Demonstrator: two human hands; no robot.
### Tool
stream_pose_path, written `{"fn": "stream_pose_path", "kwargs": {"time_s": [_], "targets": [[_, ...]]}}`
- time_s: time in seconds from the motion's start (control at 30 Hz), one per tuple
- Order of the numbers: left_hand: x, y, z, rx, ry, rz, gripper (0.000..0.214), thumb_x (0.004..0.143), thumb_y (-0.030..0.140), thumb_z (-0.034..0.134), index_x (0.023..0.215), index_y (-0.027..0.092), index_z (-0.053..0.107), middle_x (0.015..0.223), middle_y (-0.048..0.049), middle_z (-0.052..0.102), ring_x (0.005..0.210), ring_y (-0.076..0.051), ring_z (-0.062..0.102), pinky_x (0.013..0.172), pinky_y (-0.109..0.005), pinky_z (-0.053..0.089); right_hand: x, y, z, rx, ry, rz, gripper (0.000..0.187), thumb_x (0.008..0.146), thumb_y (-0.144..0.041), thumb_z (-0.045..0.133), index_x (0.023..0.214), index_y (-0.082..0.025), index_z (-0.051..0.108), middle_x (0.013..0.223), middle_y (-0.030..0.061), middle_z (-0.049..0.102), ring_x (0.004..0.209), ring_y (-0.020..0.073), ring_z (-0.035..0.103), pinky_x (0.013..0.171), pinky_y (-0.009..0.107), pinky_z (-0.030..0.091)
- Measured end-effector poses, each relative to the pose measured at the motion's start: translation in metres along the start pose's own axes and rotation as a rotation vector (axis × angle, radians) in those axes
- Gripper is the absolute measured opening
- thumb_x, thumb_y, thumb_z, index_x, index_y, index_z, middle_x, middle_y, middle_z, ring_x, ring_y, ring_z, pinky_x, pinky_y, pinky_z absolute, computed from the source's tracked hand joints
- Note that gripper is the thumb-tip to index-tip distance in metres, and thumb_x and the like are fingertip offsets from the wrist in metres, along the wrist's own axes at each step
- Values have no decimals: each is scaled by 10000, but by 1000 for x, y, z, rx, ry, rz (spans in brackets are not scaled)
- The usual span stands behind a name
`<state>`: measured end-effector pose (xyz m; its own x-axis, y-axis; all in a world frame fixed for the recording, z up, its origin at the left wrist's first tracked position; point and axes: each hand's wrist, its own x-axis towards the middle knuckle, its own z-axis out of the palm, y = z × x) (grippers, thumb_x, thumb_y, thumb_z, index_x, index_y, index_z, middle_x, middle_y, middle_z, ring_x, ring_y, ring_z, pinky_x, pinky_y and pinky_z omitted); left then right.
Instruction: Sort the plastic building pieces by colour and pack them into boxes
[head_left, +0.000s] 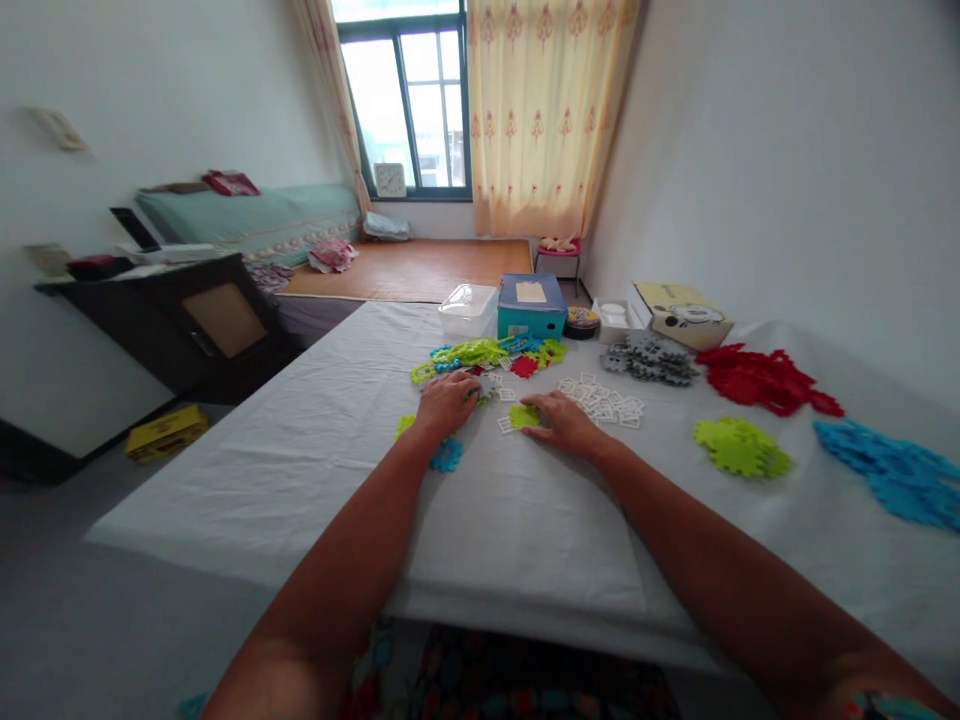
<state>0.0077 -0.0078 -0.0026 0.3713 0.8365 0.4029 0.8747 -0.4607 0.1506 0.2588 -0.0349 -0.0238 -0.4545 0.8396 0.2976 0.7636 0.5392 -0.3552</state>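
My right hand (561, 424) pinches a lime-green toothed plastic piece (523, 416) between thumb and fingers, low over the white cloth. A white lattice piece (508, 426) lies just left of it. My left hand (448, 402) rests curled over the near edge of a mixed pile; its fingers are bent round something I cannot make out, next to a grey toothed piece (487, 388). Partly covered by the left hand and wrist are a lime-green piece (406, 425) and a blue toothed piece (447, 456). Loose white lattice pieces (600, 402) spread beyond my right hand.
Lime-green frames (472, 352), a grey heap (649, 360), red pieces (769, 380), a green stack (741, 447) and blue pieces (892, 470) lie about the table. A clear tub (468, 309), a blue box (532, 306) and a yellow box (682, 315) stand at the back.
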Motion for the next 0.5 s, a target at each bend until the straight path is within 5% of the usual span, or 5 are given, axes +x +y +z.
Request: {"fn": "stream_pose_path", "kwargs": {"time_s": [0.33,0.5], "targets": [[1,-2,1,8,6,21,252,886,305,496,1046,279,689,1184,-16,662,1096,-206,595,961,-348,442,4,-3,-13,61,116,114,399,831,-517,614,1058,-189,632,974,67,704,816,173,646,761,304,488],[0,-2,0,-6,3,23,244,883,306,502,1036,284,691,1172,-17,664,1109,-205,590,970,-345,441,-11,20,-59,-73,131,177,359,809,-482,654,1045,-212,662,957,56,717,831,190,662,752,304,500]]}}
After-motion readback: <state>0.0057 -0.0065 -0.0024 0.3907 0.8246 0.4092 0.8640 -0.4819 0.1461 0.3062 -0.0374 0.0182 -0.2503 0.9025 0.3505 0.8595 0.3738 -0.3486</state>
